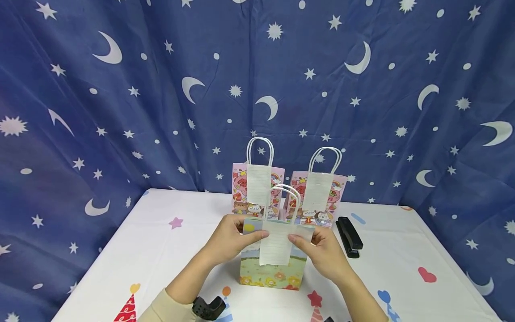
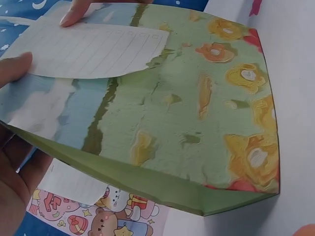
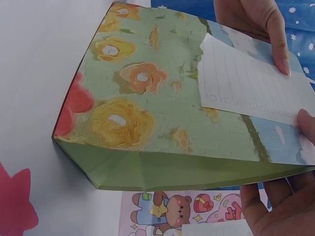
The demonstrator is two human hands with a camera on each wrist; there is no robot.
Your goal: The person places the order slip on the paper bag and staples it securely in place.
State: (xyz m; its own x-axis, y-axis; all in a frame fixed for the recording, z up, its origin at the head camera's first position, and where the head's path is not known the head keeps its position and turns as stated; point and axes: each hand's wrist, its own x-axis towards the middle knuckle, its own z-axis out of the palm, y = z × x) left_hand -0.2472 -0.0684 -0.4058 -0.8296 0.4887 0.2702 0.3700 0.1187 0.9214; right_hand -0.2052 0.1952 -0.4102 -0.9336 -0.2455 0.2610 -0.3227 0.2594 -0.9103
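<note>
A small green paper gift bag (image 1: pixel 273 275) with painted flowers and white twisted handles (image 1: pixel 297 197) stands upright on the table. A lined white paper slip (image 1: pixel 275 250) with a torn lower edge lies against its upper front. My left hand (image 1: pixel 230 239) pinches the bag's top left side, thumb in front and fingers behind. My right hand (image 1: pixel 323 252) grips the top right side likewise. Both thumbs touch the slip's edges. In the left wrist view the slip (image 2: pixel 98 51) lies flat on the bag's face. Whether it is fastened cannot be seen.
Two pink cartoon gift bags, a left one (image 1: pixel 239 190) and a right one (image 1: pixel 338 192), stand behind, each with a white slip at its handles. A black stapler (image 1: pixel 349 235) lies to the right. The tablecloth (image 1: pixel 193 210) has party prints; a starry blue curtain (image 1: pixel 225 112) hangs behind.
</note>
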